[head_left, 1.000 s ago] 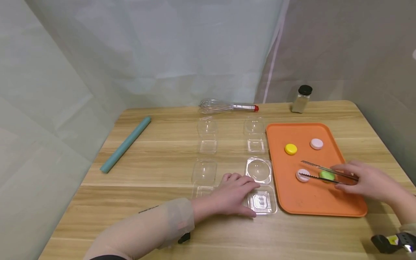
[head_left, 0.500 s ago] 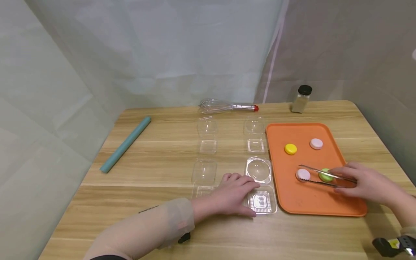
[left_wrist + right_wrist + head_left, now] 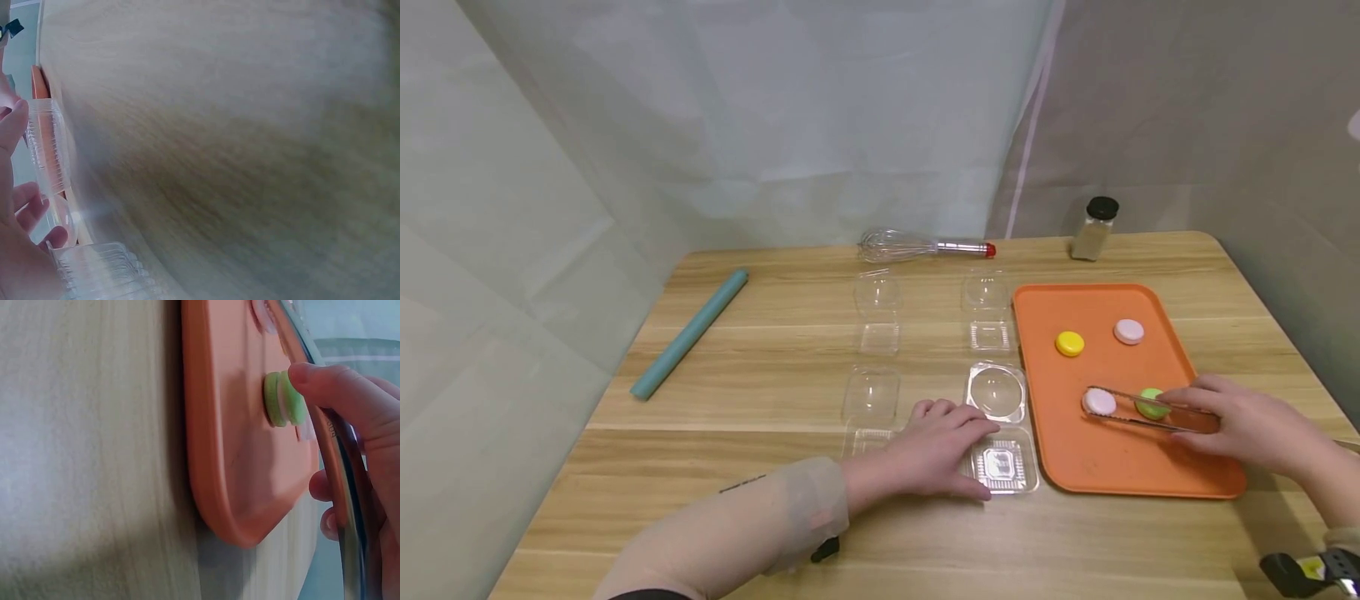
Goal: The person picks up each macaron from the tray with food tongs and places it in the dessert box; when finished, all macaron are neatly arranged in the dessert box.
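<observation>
My right hand (image 3: 1247, 421) grips metal tongs (image 3: 340, 487). Their tips lie on either side of a pale pink macaron (image 3: 1100, 402) on the orange tray (image 3: 1142, 467). A green macaron (image 3: 273, 400) sits between the tongs' arms, nearer my fingers. Further back on the tray are a yellow macaron (image 3: 1070, 343) and a second pale pink one. My left hand (image 3: 936, 454) rests with loosely bent, spread fingers at the left side of a clear plastic clamshell container (image 3: 1002, 467), whose lid is folded back.
Several more clear clamshell containers (image 3: 880, 337) stand opened behind and left of my left hand. A whisk (image 3: 962, 247) and a black-capped jar (image 3: 1093, 237) are at the table's back edge. A teal rod (image 3: 691, 333) lies on the left.
The tongs have swung slightly, and their tips have drawn together around the front pink macaron. My left hand has stayed in place.
</observation>
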`<action>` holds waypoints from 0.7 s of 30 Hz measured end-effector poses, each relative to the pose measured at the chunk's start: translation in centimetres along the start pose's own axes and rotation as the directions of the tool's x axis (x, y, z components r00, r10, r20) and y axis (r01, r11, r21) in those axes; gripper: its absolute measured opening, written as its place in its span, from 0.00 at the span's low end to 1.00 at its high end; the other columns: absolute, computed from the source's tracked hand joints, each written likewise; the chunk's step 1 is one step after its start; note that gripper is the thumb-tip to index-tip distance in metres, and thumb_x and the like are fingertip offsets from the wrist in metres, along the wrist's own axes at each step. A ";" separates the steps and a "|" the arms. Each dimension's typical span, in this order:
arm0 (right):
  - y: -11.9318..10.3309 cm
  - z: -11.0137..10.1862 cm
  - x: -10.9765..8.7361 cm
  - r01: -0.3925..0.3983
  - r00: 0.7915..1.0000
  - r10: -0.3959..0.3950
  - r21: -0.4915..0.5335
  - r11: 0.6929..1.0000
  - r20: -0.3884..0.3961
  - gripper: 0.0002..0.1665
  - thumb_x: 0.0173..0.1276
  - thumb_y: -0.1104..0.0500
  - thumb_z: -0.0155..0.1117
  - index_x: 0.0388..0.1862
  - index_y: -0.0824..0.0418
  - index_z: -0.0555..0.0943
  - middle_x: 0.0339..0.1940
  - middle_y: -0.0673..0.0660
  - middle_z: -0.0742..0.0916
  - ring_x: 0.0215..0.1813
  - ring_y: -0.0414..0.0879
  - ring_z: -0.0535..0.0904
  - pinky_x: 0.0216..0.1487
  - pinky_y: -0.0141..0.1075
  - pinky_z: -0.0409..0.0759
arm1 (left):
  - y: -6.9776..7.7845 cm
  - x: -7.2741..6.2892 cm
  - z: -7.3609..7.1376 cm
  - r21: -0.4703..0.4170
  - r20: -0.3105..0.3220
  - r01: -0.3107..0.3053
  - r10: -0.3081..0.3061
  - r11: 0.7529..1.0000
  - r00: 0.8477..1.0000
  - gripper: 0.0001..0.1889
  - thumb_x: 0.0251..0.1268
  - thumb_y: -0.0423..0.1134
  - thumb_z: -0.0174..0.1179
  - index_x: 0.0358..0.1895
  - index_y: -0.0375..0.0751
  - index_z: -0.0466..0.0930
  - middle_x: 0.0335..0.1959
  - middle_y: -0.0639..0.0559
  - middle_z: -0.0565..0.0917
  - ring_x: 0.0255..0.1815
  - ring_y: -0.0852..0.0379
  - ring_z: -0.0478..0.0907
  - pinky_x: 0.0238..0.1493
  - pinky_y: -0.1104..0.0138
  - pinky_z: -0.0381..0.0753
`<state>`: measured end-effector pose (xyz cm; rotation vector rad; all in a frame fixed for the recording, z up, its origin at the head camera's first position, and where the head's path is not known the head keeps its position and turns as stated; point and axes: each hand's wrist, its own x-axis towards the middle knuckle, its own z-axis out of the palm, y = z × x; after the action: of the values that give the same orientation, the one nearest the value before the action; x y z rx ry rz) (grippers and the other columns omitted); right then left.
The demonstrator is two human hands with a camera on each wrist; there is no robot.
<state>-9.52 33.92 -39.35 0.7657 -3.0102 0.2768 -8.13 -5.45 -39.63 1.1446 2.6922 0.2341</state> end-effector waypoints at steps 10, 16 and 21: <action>-0.3 -0.5 0.2 0.025 1.000 -0.024 0.025 0.999 -0.014 0.27 0.41 0.52 0.80 0.43 0.52 0.83 0.35 0.45 0.77 0.28 0.34 0.66 0.24 0.32 0.67 | 0.1 0.0 -0.1 -0.006 0.008 0.008 -0.008 1.000 1.000 0.44 0.47 0.70 0.60 0.68 0.56 0.63 0.64 0.60 0.67 0.58 0.56 0.63 0.59 0.55 0.58; -1.1 -0.8 0.8 0.126 0.989 -0.122 0.048 0.991 -0.083 0.27 0.38 0.56 0.81 0.42 0.50 0.82 0.32 0.41 0.75 0.25 0.29 0.59 0.22 0.28 0.60 | 0.1 0.1 -0.2 -0.017 0.014 0.007 -0.007 1.000 1.000 0.44 0.46 0.69 0.61 0.68 0.56 0.63 0.64 0.60 0.67 0.58 0.57 0.62 0.60 0.55 0.58; -2.4 -1.1 1.6 0.212 0.973 -0.203 0.082 0.974 -0.113 0.28 0.37 0.57 0.81 0.42 0.48 0.83 0.31 0.39 0.74 0.25 0.27 0.59 0.22 0.26 0.60 | 0.1 0.1 -0.4 -0.029 0.014 0.013 -0.013 0.999 1.000 0.44 0.45 0.69 0.62 0.68 0.56 0.63 0.63 0.60 0.68 0.58 0.57 0.63 0.60 0.55 0.58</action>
<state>-9.83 31.32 -37.76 1.0305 -2.8069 0.4382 -8.22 -5.37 -39.28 1.1161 2.6743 0.2614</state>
